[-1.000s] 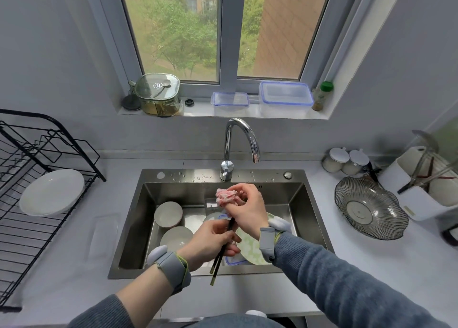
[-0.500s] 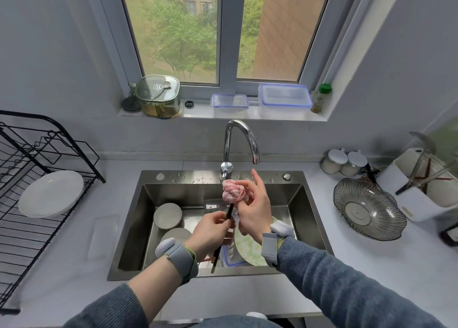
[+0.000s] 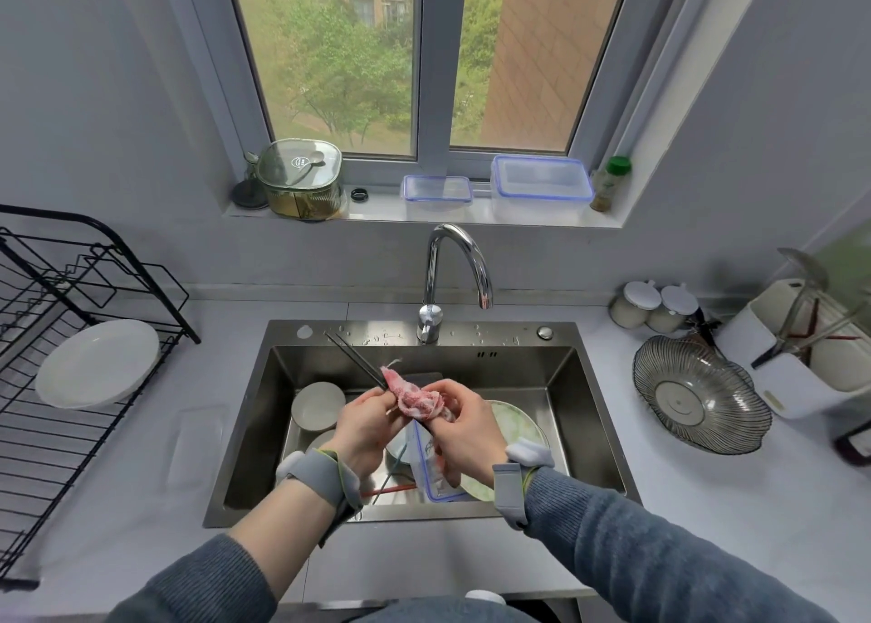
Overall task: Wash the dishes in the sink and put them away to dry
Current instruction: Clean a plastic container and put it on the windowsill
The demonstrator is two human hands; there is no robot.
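— What's the pink cloth (image 3: 421,397) hiding?
— The black chopsticks' (image 3: 357,361) lower ends, over the steel sink (image 3: 591,403). The right hand (image 3: 464,431) is gripping that crumpled rag; the left hand (image 3: 366,427) is pinching the slim sticks.

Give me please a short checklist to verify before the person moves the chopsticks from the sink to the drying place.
1. Left hand grips the chopsticks: ok.
2. Right hand holds the pink cloth wrapped around them: ok.
3. Chopsticks fully clean: cannot tell.
4. Faucet running for a rinse: not ok, no stream is visible.
5. Dish rack has free space beside the white plate: ok.
6. More dishes left in the sink: ok, bowls remain.
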